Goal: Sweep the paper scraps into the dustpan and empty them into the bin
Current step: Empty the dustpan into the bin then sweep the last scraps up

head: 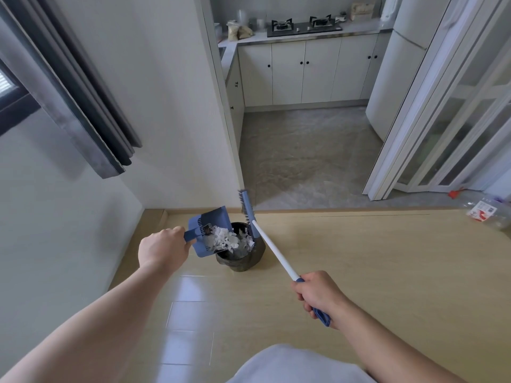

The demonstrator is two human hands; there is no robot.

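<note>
Floor: pale wood-look boards (359, 272) run to a wall corner on the left and, on the far side, a threshold into a grey-floored kitchen.
Paper scraps: white shreds (224, 239) are heaped at the low right lip of the dustpan, over the mouth of the bin. More white shreds seem to lie inside it already.
Dustpan: blue (206, 225), lifted and tipped, with its lip down and right above the bin's left rim and its short handle pointing left.
Bin: small, round and dark-lined (239, 265), it stands on the floor below and just right of the pan.
Key relation: the scraps lie right of the left fingers, down the pan's slope. The pan's long axis runs from handle at left to lip at right, so more tilt should slide them in.
Left hand: (163, 248) its fingers are wrapped round the dustpan handle, and it is the hand nearer the scraps.
Right hand: (318, 295) it is curled round the broom's blue grip, near and right, well apart from the bin.
Broom: the white shaft (273, 251) slants far-left to a raised blue head beside the bin's far rim. Whether the shaft touches the rim I cannot tell.
Stage: emptying looks part done.
Risk: light shreds may drift past the narrow rim.
Outlying: a plastic bottle (486, 214) lies far right and a dark curtain (69, 87) hangs upper left.
</note>
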